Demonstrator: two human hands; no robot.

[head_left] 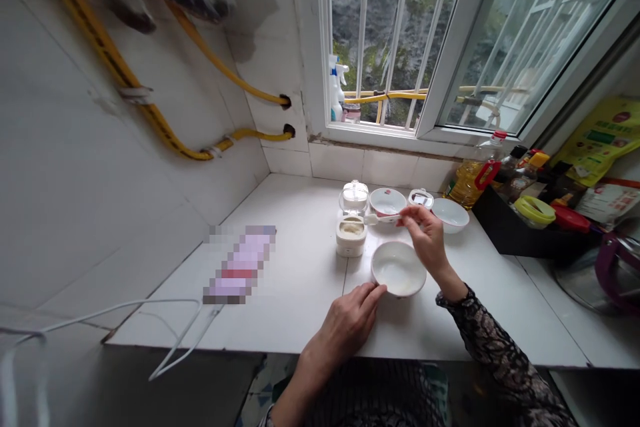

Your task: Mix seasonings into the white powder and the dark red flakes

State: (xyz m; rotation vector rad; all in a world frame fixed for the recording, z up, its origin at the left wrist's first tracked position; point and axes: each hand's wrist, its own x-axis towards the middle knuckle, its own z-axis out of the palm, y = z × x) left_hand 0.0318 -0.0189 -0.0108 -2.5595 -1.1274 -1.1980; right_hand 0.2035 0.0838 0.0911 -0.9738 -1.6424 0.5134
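Head view: right hand (426, 232) pinches white spoon (385, 219) between fingers (409, 212), right of frame centre, long axis near level, tip leftward at open canister (351, 247); left hand (350, 319) at rim of bowl (399, 269), grip unclear.

Two hands (425, 237) (350, 313), one spoon (387, 219), three bowls (399, 263) and three white jars (350, 245) share one counter (305, 240) with one oil bottle (465, 184) and one black box (493, 223); one window (370, 132) shows two spray bottles (335, 97).

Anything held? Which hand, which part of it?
Right hand: spoon, by the handle's end. Left hand: fingertips at the bowl's near-left side; can't tell if gripping.
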